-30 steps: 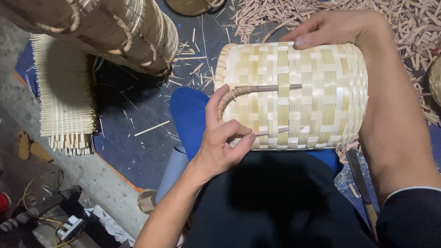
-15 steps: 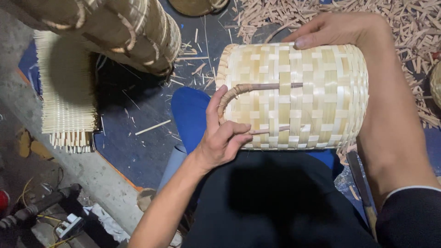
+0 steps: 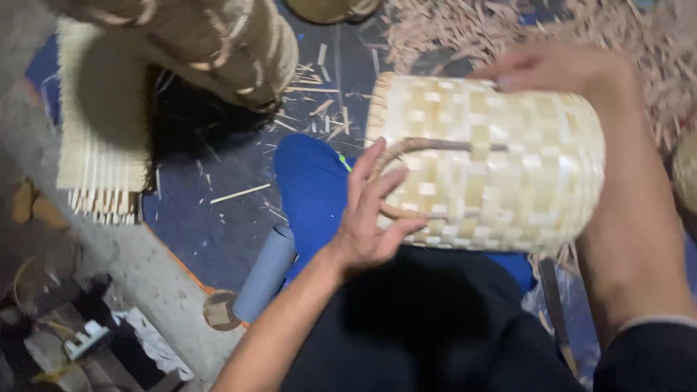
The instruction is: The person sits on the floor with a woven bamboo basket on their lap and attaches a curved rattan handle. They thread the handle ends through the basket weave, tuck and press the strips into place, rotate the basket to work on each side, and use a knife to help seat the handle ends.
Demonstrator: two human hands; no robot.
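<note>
Right, the woven basket (image 3: 501, 160) lies on its side across your lap, your right hand (image 3: 559, 69) clamped over its far top edge, your left hand (image 3: 370, 218) half-open, fingers resting against its brown handle (image 3: 421, 145).

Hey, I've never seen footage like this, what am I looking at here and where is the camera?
The camera sits on a person's head and looks down at their own two bare hands and lap, so there is only this one view, and it is a bit blurred. Across the lap lies a pale woven basket, turned on its side. The right hand grips its far edge. The left hand, fingers spread, rests at the basket's open end by a brown curved handle strip. On the dark floor lie thin splints, a heap of shavings, a flat woven mat at left, and another basket close to the camera at top left.
</note>
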